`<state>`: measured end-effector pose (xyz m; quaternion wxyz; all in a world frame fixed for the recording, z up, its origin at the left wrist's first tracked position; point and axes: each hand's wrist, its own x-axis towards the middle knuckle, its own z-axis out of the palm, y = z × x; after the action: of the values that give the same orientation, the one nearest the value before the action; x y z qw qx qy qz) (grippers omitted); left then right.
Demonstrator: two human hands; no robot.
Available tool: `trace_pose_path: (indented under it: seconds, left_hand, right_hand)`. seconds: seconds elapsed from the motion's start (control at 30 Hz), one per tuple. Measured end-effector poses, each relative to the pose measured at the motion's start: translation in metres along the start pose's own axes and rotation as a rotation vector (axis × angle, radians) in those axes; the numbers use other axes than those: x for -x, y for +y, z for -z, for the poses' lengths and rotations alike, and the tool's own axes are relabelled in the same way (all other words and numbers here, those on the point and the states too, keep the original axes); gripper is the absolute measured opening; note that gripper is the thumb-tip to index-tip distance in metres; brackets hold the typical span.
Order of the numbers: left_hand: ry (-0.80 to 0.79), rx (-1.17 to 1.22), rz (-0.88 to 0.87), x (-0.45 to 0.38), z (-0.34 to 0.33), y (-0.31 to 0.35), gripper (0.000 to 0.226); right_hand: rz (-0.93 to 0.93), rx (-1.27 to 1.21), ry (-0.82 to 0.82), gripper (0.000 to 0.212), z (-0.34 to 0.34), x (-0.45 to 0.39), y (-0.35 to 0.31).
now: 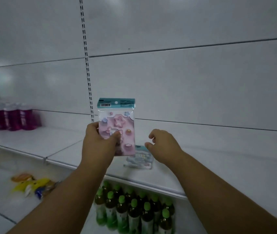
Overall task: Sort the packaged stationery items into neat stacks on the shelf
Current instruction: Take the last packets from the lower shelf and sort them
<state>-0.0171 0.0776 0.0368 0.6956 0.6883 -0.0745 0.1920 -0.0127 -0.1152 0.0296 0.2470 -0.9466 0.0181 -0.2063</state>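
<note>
Head view: pink star packet [117, 125] held upright above the shelf [202, 157], pinched near its lower left side by the left hand [99, 142]; right hand [163, 146] loose, fingers softly bent, holding nothing, just beside the packet; lying just below, a blue packet [140, 160] flat on the shelf; best now to tip the pink one flat, line up edges over the blue one, lower gently; let go only once square.

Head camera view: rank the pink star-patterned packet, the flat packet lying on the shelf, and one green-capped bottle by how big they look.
1. Pink star-patterned packet, held up in the left hand, nearest the camera.
2 and 3. One green-capped bottle and the flat packet lying on the white shelf look similar; differing depth and partial hiding leave their order unsure.
</note>
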Motion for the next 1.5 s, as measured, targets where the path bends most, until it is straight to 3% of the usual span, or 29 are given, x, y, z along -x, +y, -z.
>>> trace_pose_path:
  seconds: [0.1, 0.27, 0.4, 0.6, 0.77, 0.9, 1.1, 1.33, 1.5]
  left_hand:
    - [-0.026, 0.050, -0.023, -0.017, 0.017, -0.003, 0.038]
    - [-0.160, 0.066, -0.089, -0.045, 0.042, -0.014, 0.034]
    - [-0.236, 0.101, -0.084, -0.067, 0.059, -0.021, 0.032]
    - [-0.330, 0.147, -0.047, -0.090, 0.062, -0.031, 0.030]
    - [-0.365, 0.198, 0.038, -0.095, 0.042, -0.043, 0.030]
    - [-0.397, 0.246, 0.143, -0.089, 0.005, -0.046, 0.025]
    - [-0.605, 0.263, 0.241, -0.029, -0.092, -0.035, 0.025]
    - [-0.846, 0.360, 0.287, 0.118, -0.230, 0.012, 0.026]
    - [-0.955, 0.411, 0.291, 0.233, -0.321, 0.061, 0.024]
  right_hand:
    - [-0.029, 0.105, -0.079, 0.026, -0.025, -0.011, -0.013]
    - [-0.282, 0.385, -0.188, 0.073, -0.066, -0.020, -0.029]
    - [-0.443, 0.473, -0.171, 0.072, -0.086, -0.028, -0.047]
    - [-0.590, 0.144, 0.046, 0.082, -0.083, -0.033, -0.062]
    - [-0.454, -0.091, 0.403, 0.035, -0.048, -0.016, -0.059]
    - [-0.397, -0.250, 0.648, 0.020, 0.007, 0.016, -0.044]
    - [-0.466, -0.376, 0.772, 0.021, 0.081, 0.094, 0.000]
    - [-0.625, -0.298, 0.935, 0.022, 0.190, 0.225, 0.086]
    - [-0.621, -0.196, 0.979, 0.018, 0.281, 0.307, 0.141]
